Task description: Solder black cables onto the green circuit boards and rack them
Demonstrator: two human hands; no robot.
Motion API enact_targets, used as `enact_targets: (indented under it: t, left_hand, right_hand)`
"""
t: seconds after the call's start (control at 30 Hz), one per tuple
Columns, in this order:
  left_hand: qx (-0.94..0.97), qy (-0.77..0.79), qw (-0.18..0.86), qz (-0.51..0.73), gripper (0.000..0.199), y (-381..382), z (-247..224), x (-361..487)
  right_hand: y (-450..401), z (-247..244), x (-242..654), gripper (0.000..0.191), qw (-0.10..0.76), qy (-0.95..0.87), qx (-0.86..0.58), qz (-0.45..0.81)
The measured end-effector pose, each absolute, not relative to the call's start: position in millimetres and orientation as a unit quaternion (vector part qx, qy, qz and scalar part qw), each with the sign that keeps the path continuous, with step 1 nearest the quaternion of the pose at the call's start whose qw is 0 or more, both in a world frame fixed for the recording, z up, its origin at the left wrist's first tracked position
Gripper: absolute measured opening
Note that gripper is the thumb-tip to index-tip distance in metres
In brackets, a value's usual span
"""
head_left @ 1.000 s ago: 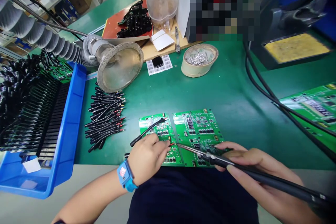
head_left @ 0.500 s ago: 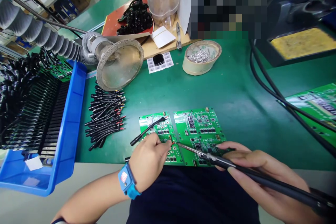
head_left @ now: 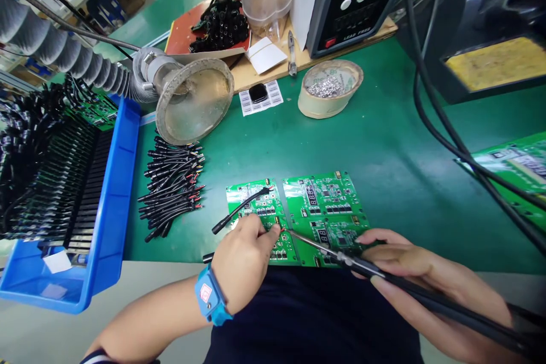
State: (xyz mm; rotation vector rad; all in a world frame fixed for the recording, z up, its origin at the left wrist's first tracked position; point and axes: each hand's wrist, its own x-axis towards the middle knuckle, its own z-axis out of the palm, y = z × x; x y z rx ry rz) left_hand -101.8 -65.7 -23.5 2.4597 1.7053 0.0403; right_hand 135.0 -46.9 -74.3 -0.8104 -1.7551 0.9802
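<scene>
My left hand [head_left: 247, 256], with a blue wrist strap [head_left: 210, 296], pinches a short black cable whose red wire end shows at the fingertips. Most of that cable is hidden under the hand; its dark plug end [head_left: 208, 257] sticks out by the wrist. My right hand [head_left: 418, 273] is closed round the black handle of a soldering iron [head_left: 367, 267]. The iron's tip touches or nearly touches the wire end over the lower left green circuit board [head_left: 284, 253]. Another black cable [head_left: 239, 210] lies across the upper left board. Two more boards [head_left: 328, 196] adjoin on the right.
Left lie a pile of short black cables [head_left: 173, 187] and a blue bin [head_left: 106, 205] of boards. A fume extractor hood [head_left: 194, 102] hangs above them. Farther back stand a round tub with solder bits [head_left: 330, 108] and a soldering station [head_left: 354, 11] reading 370. Black cords [head_left: 439, 108] cross the right.
The view has shifted slightly. Both hands stay nearly in place, with the soldering iron's tip still at the red wire end. The station's display, blurred out before, is now visible.
</scene>
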Motion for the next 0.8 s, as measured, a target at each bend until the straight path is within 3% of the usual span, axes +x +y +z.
enact_targets:
  t: [0.2,0.57,0.8]
  left_hand:
    - [0.827,0.56,0.056,0.004,0.026,-67.5,-21.1,-99.5]
    - [0.838,0.545,0.019,-0.014,0.025,-72.7,-18.1,-94.7]
    - [0.839,0.544,0.0,-0.019,0.025,-70.7,-17.7,-91.6]
  right_hand:
    - [-48.5,-74.7,134.5,0.022,0.5,-0.687,-0.339,0.403]
    - [-44.8,-76.8,136.6,0.028,0.458,-0.739,-0.303,0.39]
    - [-50.2,-78.6,141.7,0.029,0.491,-0.7,-0.319,0.409]
